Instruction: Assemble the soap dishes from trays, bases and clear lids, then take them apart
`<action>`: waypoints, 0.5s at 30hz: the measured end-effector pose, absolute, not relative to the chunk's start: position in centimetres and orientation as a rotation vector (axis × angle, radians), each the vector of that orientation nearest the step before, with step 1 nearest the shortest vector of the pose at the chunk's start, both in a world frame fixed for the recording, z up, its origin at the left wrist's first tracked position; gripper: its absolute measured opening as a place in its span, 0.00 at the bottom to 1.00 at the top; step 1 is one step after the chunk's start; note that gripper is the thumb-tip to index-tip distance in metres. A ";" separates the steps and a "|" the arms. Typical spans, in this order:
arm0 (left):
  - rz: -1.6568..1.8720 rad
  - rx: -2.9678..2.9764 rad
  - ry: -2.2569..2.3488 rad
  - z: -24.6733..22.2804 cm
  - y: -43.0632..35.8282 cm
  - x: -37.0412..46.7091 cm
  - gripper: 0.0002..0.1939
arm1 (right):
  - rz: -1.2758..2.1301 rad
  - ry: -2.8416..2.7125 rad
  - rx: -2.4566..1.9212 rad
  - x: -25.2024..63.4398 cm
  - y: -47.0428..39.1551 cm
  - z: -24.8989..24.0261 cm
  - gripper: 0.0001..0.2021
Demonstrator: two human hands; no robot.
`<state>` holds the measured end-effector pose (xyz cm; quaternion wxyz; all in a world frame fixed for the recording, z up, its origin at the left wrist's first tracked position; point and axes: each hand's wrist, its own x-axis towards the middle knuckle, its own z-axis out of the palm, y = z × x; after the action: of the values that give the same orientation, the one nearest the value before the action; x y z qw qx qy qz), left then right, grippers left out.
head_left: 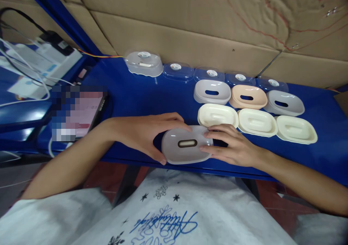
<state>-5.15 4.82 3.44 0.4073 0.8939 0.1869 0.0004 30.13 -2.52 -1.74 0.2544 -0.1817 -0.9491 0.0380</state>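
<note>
A grey oval soap dish [174, 147] with a slot in its middle lies at the table's front edge, and a cream part shows through the slot. My left hand [152, 132] curves around its left end, thumb at the near rim and fingers at the far rim. From the right, my right hand [231, 145] grips the other end, with fingers on the rim and inside the dish. Just beyond my right hand stands a cream tray [217, 110], the leftmost of three in a row.
Behind the cream trays are two grey slotted dishes and one peach slotted dish [248, 97]. Several clear lids [178, 72] line the cardboard wall, beside a lidded dish [144, 64]. At left are a phone-like device [84, 110], cables and a white power strip [57, 65].
</note>
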 end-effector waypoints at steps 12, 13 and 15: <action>-0.015 2.230 0.507 3.2 5.0 -5.1 0.49 | 0.126 -2.653 -0.502 30.0 -2.3 -1.7 0.21; -0.009 2.233 0.512 3.2 4.9 -5.1 0.49 | 0.132 -2.658 -0.500 30.0 -2.2 -1.7 0.21; -0.010 2.241 0.525 3.3 4.8 -5.1 0.48 | 0.130 -2.659 -0.504 30.0 -2.2 -1.7 0.21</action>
<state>-5.12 4.84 3.27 0.4077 0.8890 0.2084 -0.0039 29.95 -2.22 -1.68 0.2142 -0.1816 -0.9586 0.0469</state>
